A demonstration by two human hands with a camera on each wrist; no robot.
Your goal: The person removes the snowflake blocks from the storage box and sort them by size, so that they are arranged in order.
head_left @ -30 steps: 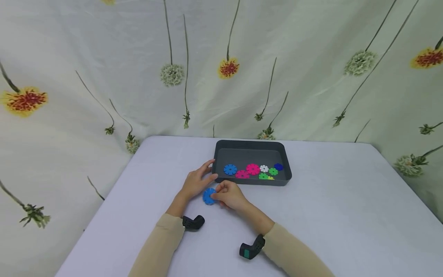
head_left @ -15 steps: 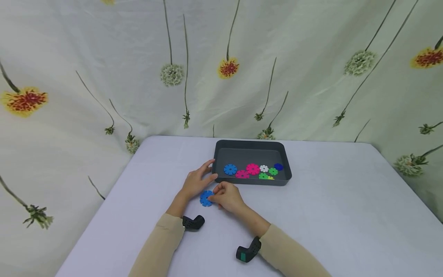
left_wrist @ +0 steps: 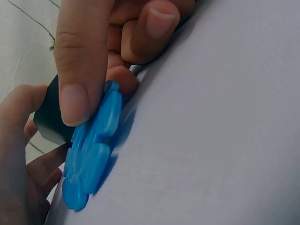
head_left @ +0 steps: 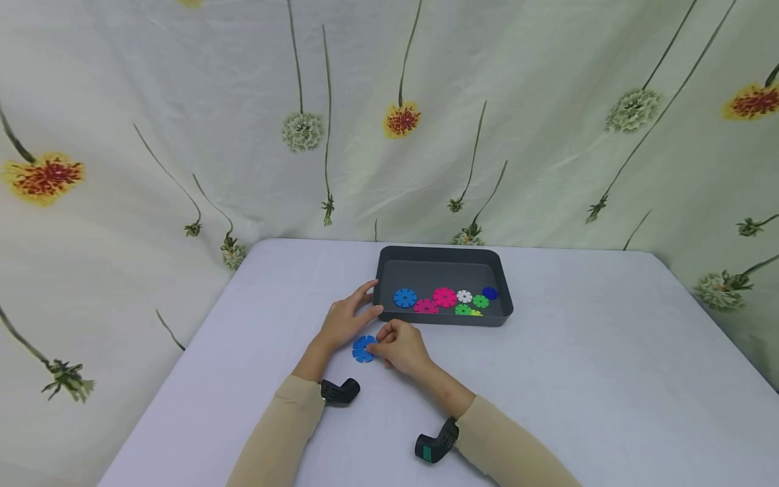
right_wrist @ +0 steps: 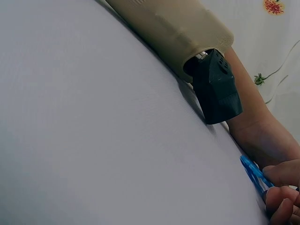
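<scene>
Between thumb and fingers, my right hand point(head_left: 402, 348) pinches a blue notched plastic disc point(head_left: 360, 351) by its right edge. In the left wrist view the blue disc point(left_wrist: 96, 161) slants close over the white tabletop, its shadow beside it. My left hand point(head_left: 341, 325) lies at the left end of the dark grey tray point(head_left: 438, 270), fingers spread, with thumb and fingertips touching the tray's side. Inside the tray, along its front, are a blue disc point(head_left: 404, 298), pink discs point(head_left: 445, 297), a white one point(head_left: 464, 296), green ones point(head_left: 481, 302), a dark blue one point(head_left: 489, 293) and a yellow one.
A white cloth point(head_left: 572, 352) covers the table. Behind it hangs a pale curtain point(head_left: 535, 101) printed with flowers. Black cameras are strapped to both wrists, the right one point(head_left: 437, 441) low over the tabletop.
My right hand has shifted slightly left and toward me with the blue disc, which shows more of its face. My left hand and the tray have not moved.
</scene>
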